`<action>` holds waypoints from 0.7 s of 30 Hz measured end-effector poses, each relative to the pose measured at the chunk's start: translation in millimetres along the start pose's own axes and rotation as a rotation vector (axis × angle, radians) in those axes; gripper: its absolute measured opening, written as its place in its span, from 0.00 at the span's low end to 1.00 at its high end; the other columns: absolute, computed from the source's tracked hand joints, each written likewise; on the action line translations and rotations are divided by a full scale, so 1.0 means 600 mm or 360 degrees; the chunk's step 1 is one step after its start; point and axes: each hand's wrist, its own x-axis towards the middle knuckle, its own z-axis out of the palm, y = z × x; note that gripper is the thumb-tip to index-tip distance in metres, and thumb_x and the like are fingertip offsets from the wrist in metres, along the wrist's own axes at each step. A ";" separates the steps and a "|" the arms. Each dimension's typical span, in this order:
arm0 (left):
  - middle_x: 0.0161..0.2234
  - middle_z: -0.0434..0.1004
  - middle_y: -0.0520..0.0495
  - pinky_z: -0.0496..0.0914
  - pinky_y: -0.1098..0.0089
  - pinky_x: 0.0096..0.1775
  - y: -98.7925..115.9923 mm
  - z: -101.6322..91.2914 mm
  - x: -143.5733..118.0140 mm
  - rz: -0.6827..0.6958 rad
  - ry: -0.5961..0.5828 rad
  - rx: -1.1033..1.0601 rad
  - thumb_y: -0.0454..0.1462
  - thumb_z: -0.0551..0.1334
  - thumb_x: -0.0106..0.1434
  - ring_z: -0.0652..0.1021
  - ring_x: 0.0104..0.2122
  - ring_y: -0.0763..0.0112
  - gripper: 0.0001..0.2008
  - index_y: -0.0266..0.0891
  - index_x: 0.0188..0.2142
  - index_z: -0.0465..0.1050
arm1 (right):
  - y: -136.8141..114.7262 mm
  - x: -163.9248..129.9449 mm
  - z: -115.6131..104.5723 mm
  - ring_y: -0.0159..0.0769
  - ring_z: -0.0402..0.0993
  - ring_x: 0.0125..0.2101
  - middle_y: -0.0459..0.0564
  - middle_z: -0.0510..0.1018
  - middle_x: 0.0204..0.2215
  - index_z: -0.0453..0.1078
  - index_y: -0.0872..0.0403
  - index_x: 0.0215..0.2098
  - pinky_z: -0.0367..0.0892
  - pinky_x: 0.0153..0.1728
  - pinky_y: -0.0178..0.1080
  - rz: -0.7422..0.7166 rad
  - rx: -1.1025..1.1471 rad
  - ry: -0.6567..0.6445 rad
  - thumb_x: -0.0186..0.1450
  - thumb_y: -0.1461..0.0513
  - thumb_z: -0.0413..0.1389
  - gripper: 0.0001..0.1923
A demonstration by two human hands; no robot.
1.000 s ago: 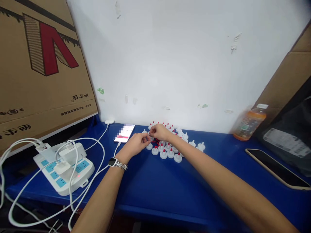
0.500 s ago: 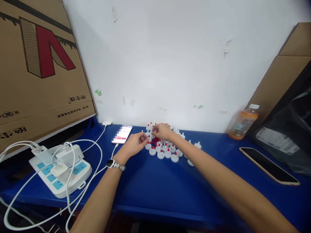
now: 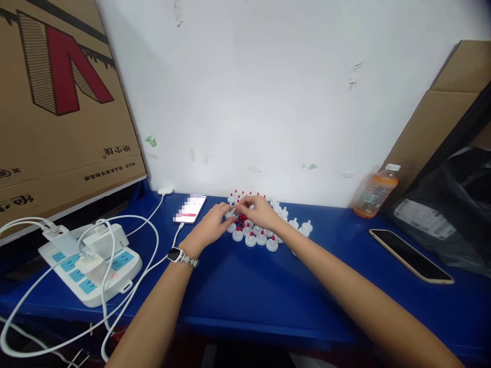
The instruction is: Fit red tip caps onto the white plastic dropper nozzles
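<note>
Counter [image 3: 238, 291], blue: left hand [image 3: 210, 225] and right hand [image 3: 262, 211] close together at white caps [image 3: 250, 240], many red-tipped — fingers [image 3: 223, 208] bent, cannot tell whether grasping a cap

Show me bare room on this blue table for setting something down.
The blue table is bare in front, between the left forearm and right forearm. Another patch lies beyond the right forearm, between the white pieces, drink bottle and black-screened phone. Crowded: among the pieces by both hands, and left around the power strip.
</note>
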 end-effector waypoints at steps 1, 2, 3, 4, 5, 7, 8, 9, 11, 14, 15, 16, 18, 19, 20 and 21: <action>0.41 0.73 0.44 0.67 0.60 0.46 -0.002 0.001 0.000 -0.0002 -0.0012 0.0002 0.46 0.53 0.70 0.72 0.41 0.61 0.15 0.39 0.45 0.72 | 0.005 0.002 0.001 0.34 0.75 0.31 0.49 0.81 0.29 0.76 0.55 0.32 0.65 0.38 0.37 0.0027 -0.0107 -0.0003 0.65 0.60 0.53 0.11; 0.40 0.72 0.44 0.67 0.60 0.46 -0.004 0.001 0.000 -0.0005 -0.0010 0.0010 0.46 0.51 0.71 0.72 0.41 0.61 0.16 0.39 0.44 0.72 | 0.011 0.006 0.003 0.36 0.75 0.32 0.49 0.81 0.30 0.76 0.55 0.32 0.64 0.41 0.39 0.0052 -0.0250 -0.0027 0.65 0.61 0.53 0.10; 0.40 0.71 0.43 0.66 0.60 0.46 -0.006 0.001 0.000 -0.0009 -0.0004 0.0016 0.46 0.50 0.72 0.72 0.41 0.61 0.16 0.39 0.44 0.71 | 0.018 0.012 0.005 0.37 0.75 0.34 0.49 0.82 0.30 0.77 0.54 0.32 0.63 0.44 0.42 0.0067 -0.0417 -0.0079 0.63 0.62 0.54 0.09; 0.40 0.71 0.44 0.66 0.60 0.47 -0.008 0.001 0.000 -0.0013 0.0004 0.0017 0.45 0.49 0.72 0.71 0.42 0.61 0.17 0.39 0.44 0.70 | 0.023 0.018 0.008 0.40 0.75 0.36 0.49 0.82 0.30 0.77 0.53 0.31 0.61 0.47 0.45 0.0065 -0.0591 -0.0152 0.61 0.62 0.56 0.07; 0.40 0.70 0.44 0.66 0.60 0.47 -0.009 0.002 0.000 -0.0016 0.0012 0.0015 0.45 0.48 0.73 0.71 0.42 0.61 0.16 0.39 0.43 0.69 | 0.028 0.024 0.012 0.43 0.74 0.38 0.50 0.82 0.31 0.77 0.53 0.31 0.58 0.49 0.48 0.0043 -0.0757 -0.0233 0.60 0.62 0.58 0.05; 0.39 0.70 0.44 0.66 0.60 0.48 -0.010 0.003 0.001 -0.0017 0.0029 0.0010 0.45 0.47 0.73 0.71 0.42 0.62 0.16 0.39 0.41 0.67 | 0.032 0.036 0.020 0.50 0.73 0.43 0.53 0.82 0.31 0.78 0.52 0.31 0.54 0.52 0.52 -0.0014 -0.1018 -0.0370 0.57 0.62 0.61 0.04; 0.39 0.69 0.44 0.66 0.60 0.48 -0.010 0.004 0.001 -0.0014 0.0027 0.0008 0.45 0.46 0.73 0.71 0.42 0.62 0.15 0.40 0.40 0.66 | 0.032 0.041 0.025 0.52 0.72 0.45 0.55 0.81 0.31 0.78 0.53 0.31 0.54 0.52 0.53 -0.0033 -0.1106 -0.0413 0.57 0.62 0.60 0.05; 0.39 0.69 0.45 0.66 0.60 0.47 -0.010 0.005 0.001 -0.0013 0.0020 0.0006 0.45 0.46 0.73 0.70 0.41 0.62 0.15 0.40 0.40 0.65 | 0.031 0.045 0.028 0.52 0.72 0.45 0.56 0.81 0.31 0.78 0.53 0.31 0.53 0.52 0.53 -0.0044 -0.1167 -0.0446 0.57 0.63 0.60 0.05; 0.38 0.68 0.46 0.66 0.61 0.47 -0.009 0.007 0.001 -0.0016 -0.0012 0.0008 0.44 0.46 0.73 0.70 0.40 0.63 0.14 0.40 0.38 0.64 | 0.028 0.051 0.034 0.51 0.73 0.44 0.57 0.81 0.32 0.77 0.54 0.31 0.53 0.52 0.53 -0.0037 -0.1222 -0.0498 0.57 0.64 0.59 0.05; 0.36 0.67 0.46 0.65 0.61 0.45 -0.008 0.008 0.002 -0.0020 -0.0049 0.0028 0.44 0.46 0.73 0.70 0.39 0.63 0.14 0.40 0.36 0.63 | 0.024 0.054 0.035 0.49 0.74 0.42 0.57 0.81 0.33 0.77 0.55 0.30 0.53 0.53 0.53 0.0001 -0.1208 -0.0512 0.58 0.63 0.58 0.05; 0.36 0.67 0.46 0.65 0.61 0.45 -0.007 0.008 0.003 -0.0017 -0.0052 0.0037 0.44 0.46 0.73 0.70 0.39 0.63 0.14 0.40 0.36 0.63 | 0.024 0.053 0.034 0.49 0.74 0.42 0.56 0.81 0.33 0.76 0.54 0.31 0.52 0.53 0.53 0.0018 -0.1195 -0.0500 0.58 0.63 0.58 0.05; 0.36 0.67 0.46 0.65 0.61 0.45 -0.006 0.007 0.003 -0.0015 -0.0050 0.0045 0.43 0.46 0.73 0.70 0.39 0.63 0.14 0.40 0.36 0.64 | 0.024 0.052 0.033 0.48 0.74 0.42 0.56 0.82 0.33 0.76 0.54 0.31 0.52 0.54 0.53 0.0037 -0.1179 -0.0490 0.58 0.63 0.57 0.05; 0.36 0.68 0.46 0.66 0.60 0.45 -0.003 0.006 0.004 -0.0014 -0.0040 0.0058 0.43 0.46 0.73 0.70 0.39 0.62 0.14 0.40 0.37 0.64 | 0.025 0.048 0.030 0.48 0.74 0.42 0.54 0.82 0.34 0.75 0.54 0.32 0.51 0.55 0.53 0.0083 -0.1144 -0.0489 0.57 0.63 0.57 0.06; 0.36 0.68 0.45 0.66 0.60 0.45 -0.002 0.006 0.004 -0.0015 -0.0036 0.0064 0.43 0.46 0.73 0.70 0.39 0.62 0.14 0.40 0.37 0.64 | 0.026 0.047 0.028 0.48 0.74 0.43 0.54 0.82 0.34 0.75 0.53 0.32 0.51 0.55 0.53 0.0107 -0.1126 -0.0505 0.57 0.62 0.58 0.05; 0.36 0.68 0.45 0.66 0.60 0.45 -0.001 0.006 0.004 -0.0019 -0.0034 0.0070 0.43 0.46 0.73 0.70 0.39 0.62 0.13 0.40 0.36 0.64 | 0.026 0.045 0.026 0.47 0.75 0.42 0.53 0.82 0.33 0.75 0.53 0.31 0.50 0.55 0.52 0.0126 -0.1107 -0.0526 0.57 0.62 0.58 0.05; 0.36 0.68 0.45 0.66 0.60 0.45 0.000 0.006 0.004 -0.0020 -0.0035 0.0075 0.43 0.46 0.73 0.70 0.39 0.62 0.13 0.40 0.36 0.63 | 0.026 0.043 0.024 0.46 0.75 0.42 0.52 0.82 0.33 0.75 0.53 0.31 0.50 0.55 0.52 0.0138 -0.1083 -0.0536 0.56 0.62 0.58 0.05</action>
